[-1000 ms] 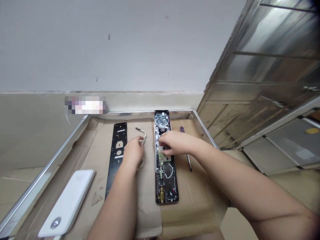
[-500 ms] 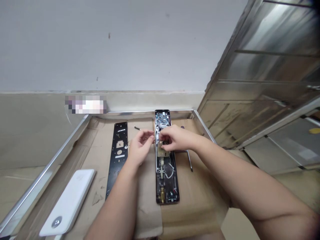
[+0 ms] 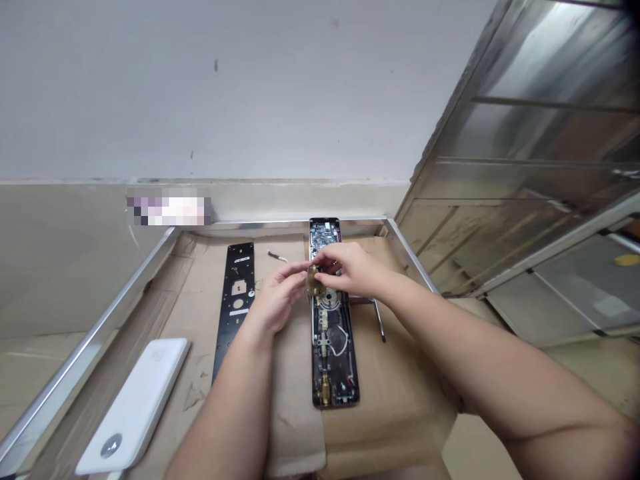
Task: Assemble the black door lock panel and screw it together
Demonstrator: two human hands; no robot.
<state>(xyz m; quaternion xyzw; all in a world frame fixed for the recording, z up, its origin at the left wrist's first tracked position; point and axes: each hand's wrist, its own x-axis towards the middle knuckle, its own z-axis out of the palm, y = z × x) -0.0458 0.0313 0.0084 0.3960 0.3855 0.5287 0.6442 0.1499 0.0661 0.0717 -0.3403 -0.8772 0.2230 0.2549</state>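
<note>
Both hands are raised over an opened electronic door lock body [image 3: 333, 353], whose circuitry and white wiring show. Between them, my left hand [image 3: 277, 297] and my right hand [image 3: 350, 267] pinch a small brass-coloured part [image 3: 313, 281], possibly a circuit board, just above the lock. My right hand hides the lock's upper middle. To the left lies a black perforated metal plate [image 3: 235, 313]. A short wire [image 3: 277, 256] rests beyond my left hand. A screwdriver shaft [image 3: 380, 321] lies right of the lock, its handle hidden.
A white power bank [image 3: 133, 407] lies at the front left of the brown cardboard sheet [image 3: 295, 413]. A steel rim [image 3: 100, 320] borders the work surface on the left and back. A shiny steel panel [image 3: 525, 133] rises at the right, before a grey wall.
The small brass-coloured part has come up off the lock and moved left, now pinched between both hands. My left hand has moved right and no longer holds the looped wire.
</note>
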